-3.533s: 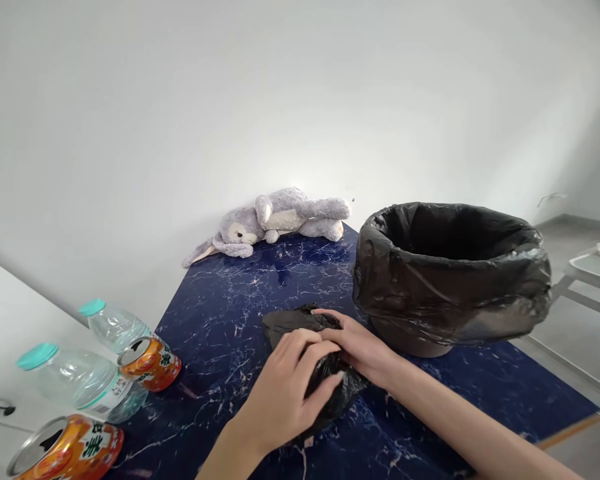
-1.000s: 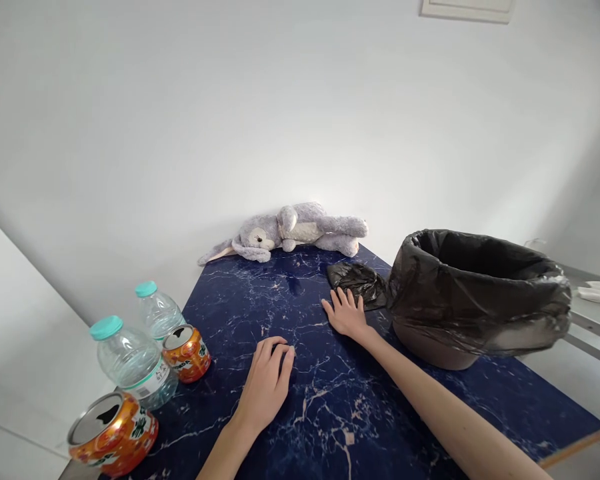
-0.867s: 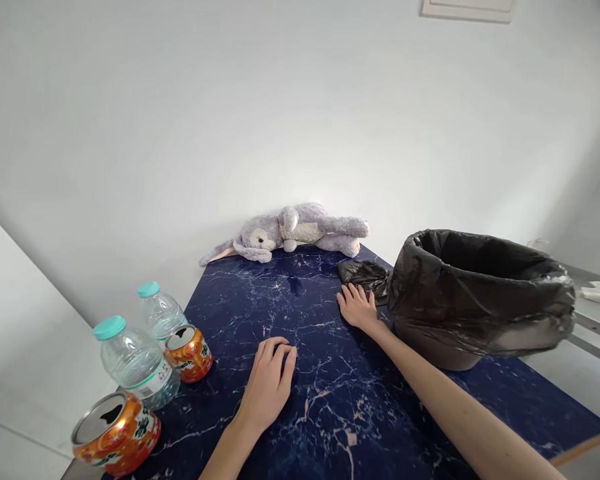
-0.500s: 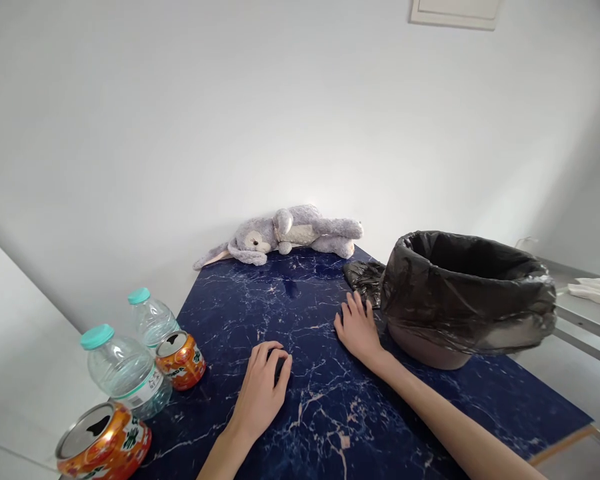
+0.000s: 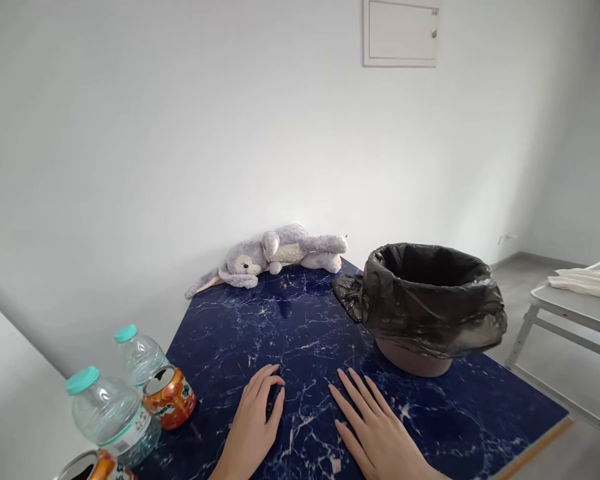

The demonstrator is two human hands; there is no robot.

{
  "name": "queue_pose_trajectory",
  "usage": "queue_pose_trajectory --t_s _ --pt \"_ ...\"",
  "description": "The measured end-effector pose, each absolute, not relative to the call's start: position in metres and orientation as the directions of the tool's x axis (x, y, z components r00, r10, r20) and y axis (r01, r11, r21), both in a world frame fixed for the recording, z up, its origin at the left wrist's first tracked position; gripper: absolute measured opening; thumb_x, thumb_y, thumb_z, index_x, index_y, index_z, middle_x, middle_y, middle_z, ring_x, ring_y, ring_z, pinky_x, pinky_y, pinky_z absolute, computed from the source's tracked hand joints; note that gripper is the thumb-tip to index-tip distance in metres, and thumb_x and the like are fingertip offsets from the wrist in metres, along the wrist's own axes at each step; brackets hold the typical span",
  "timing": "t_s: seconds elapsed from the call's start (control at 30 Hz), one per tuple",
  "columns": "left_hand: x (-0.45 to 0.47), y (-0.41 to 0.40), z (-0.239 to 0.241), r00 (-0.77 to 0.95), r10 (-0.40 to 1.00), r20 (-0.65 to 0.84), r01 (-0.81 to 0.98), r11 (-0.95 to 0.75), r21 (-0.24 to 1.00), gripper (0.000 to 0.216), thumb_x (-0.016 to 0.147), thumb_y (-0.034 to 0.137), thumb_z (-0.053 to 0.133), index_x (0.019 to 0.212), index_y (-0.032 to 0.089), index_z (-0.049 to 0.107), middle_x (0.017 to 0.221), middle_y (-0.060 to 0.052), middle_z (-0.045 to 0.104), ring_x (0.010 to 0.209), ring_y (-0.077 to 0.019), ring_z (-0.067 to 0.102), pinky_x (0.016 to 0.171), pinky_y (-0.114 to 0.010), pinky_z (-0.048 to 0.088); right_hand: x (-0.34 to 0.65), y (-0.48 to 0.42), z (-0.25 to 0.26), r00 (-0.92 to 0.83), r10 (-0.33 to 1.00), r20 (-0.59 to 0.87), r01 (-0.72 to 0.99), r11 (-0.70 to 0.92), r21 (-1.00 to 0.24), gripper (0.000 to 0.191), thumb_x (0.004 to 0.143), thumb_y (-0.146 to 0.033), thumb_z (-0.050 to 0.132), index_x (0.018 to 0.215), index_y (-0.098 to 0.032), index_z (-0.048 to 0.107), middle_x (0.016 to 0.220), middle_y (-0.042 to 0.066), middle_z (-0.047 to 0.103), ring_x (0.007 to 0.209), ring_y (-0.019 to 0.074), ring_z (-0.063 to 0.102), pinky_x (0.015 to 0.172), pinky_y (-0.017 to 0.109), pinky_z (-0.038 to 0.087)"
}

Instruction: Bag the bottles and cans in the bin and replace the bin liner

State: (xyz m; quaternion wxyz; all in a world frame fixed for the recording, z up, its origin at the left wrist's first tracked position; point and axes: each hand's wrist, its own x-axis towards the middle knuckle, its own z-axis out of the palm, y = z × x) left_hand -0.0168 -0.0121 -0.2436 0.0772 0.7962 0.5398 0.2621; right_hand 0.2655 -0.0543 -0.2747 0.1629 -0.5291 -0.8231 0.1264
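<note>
My left hand (image 5: pixel 254 420) rests on the dark blue marbled table (image 5: pixel 300 333), fingers slightly curved and the thumb apart, with nothing in it. Beside it my right hand (image 5: pixel 375 423) lies palm down on the tabletop, fingers spread and holding nothing. The bin (image 5: pixel 415 360), lined with a black plastic bag (image 5: pixel 430 320), stands beyond my right hand. Part of the bag trails onto the table at the bin's left. Left of my left hand are an orange soda can (image 5: pixel 173 402), a second orange can (image 5: pixel 105 467) cut off by the frame, and two clear plastic bottles (image 5: pixel 123 413) (image 5: pixel 143 357) with teal caps.
A grey plush rabbit (image 5: pixel 280 253) lies on its side at the table's far edge, against the white wall (image 5: pixel 230 133). At the right is a grey folding table (image 5: pixel 570 303) with white cloth-like material (image 5: pixel 587 283) on it. A panel door (image 5: pixel 403 33) is set in the wall.
My right hand has drawn back from beside the bag to the near part of the table. My left hand stays about where it was. The view has tilted up and turned slightly right.
</note>
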Motion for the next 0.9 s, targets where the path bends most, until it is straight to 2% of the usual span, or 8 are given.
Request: queue_pose_trajectory --t_s 0.23,0.47,0.73,0.9 --pt "-0.019 -0.012 -0.244 0.281 0.886 0.369 0.832 -0.416 0.366 0.026 0.107 0.044 0.05 0.125 0.034 0.065 0.152 -0.007 0.063 0.142 -0.0329 0.059 0.108 -0.058 0.058 0.27 -0.056 -0.276 -0.385 0.899 0.21 0.786 0.438 -0.435 0.058 0.11 -0.055 0.038 0.165 -0.045 0.021 0.171 -0.007 0.014 0.159 0.0367 0.022 0.128 0.064 0.031" --pt "-0.021 -0.006 -0.244 0.23 0.908 0.35 0.846 -0.364 0.39 0.029 0.107 0.048 0.049 0.127 0.034 0.064 0.153 -0.008 0.062 0.141 -0.0333 0.06 0.11 -0.061 0.056 0.27 -0.056 -0.259 -0.372 0.922 0.102 0.774 0.369 -0.515 0.06 0.109 -0.064 0.029 0.164 -0.039 0.03 0.171 -0.005 0.014 0.16 0.0358 0.015 0.131 0.063 0.022" --pt "-0.025 -0.003 -0.245 0.195 0.911 0.364 0.856 -0.339 0.39 0.031 0.106 0.049 0.05 0.127 0.032 0.066 0.15 -0.01 0.064 0.136 -0.0344 0.064 0.105 -0.059 0.059 0.272 -0.056 -0.257 -0.371 0.924 0.086 0.753 0.354 -0.554 0.062 0.108 -0.066 0.029 0.164 -0.039 0.034 0.171 -0.004 0.016 0.16 0.0363 0.015 0.131 0.063 0.021" --pt "-0.022 -0.002 -0.239 0.132 0.952 0.275 0.855 -0.25 0.455 0.039 0.106 0.056 0.044 0.127 0.032 0.067 0.152 -0.009 0.062 0.137 -0.0343 0.063 0.107 -0.057 0.058 0.275 -0.054 -0.256 -0.39 0.916 0.096 0.735 0.373 -0.566 0.061 0.109 -0.063 0.032 0.164 -0.037 0.036 0.172 -0.001 0.017 0.159 0.039 0.016 0.129 0.067 0.02"
